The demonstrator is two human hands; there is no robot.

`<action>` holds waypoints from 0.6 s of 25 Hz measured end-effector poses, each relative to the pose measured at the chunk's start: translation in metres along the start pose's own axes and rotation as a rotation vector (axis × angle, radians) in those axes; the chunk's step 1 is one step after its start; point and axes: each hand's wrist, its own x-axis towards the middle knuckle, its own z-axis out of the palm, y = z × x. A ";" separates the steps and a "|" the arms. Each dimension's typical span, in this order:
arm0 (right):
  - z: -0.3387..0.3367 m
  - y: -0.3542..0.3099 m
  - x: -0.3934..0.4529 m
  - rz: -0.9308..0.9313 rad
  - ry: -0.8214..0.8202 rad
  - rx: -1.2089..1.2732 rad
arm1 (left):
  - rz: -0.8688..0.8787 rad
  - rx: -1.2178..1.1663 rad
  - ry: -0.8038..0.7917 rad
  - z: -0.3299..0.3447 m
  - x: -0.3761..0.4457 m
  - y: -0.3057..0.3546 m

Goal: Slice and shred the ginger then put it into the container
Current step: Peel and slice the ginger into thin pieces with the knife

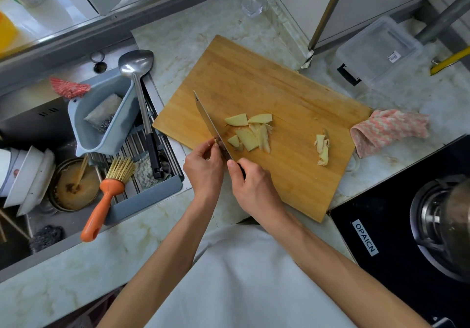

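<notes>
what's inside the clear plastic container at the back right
Nothing visible: the clear container looks empty, with only a small label showing. No ginger slices inside; they lie on the cutting board.

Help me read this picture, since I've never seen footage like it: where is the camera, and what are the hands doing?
There is no machine, just a person wearing a wide-angle camera on the head, looking down at their own arms. The right hand grips a knife by its handle, with the blade over a wooden board. The left hand is at the blade's side and seems to pinch a small ginger bit, though that is hard to see. Ginger slices lie by the blade, and peel scraps lie further right. An empty clear container waits beyond the board. A sink is to the left and a stove to the right.
</notes>
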 end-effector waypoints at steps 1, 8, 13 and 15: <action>-0.001 -0.001 0.002 0.006 -0.008 -0.005 | -0.003 -0.001 -0.003 0.000 0.000 -0.001; -0.001 -0.011 0.018 0.022 -0.009 0.007 | -0.039 -0.018 -0.031 -0.002 0.002 0.002; -0.002 0.000 0.002 0.010 -0.016 -0.024 | -0.053 -0.051 -0.051 -0.004 0.005 -0.002; -0.003 -0.006 0.014 0.022 -0.012 0.002 | -0.074 -0.076 -0.082 -0.006 0.006 -0.001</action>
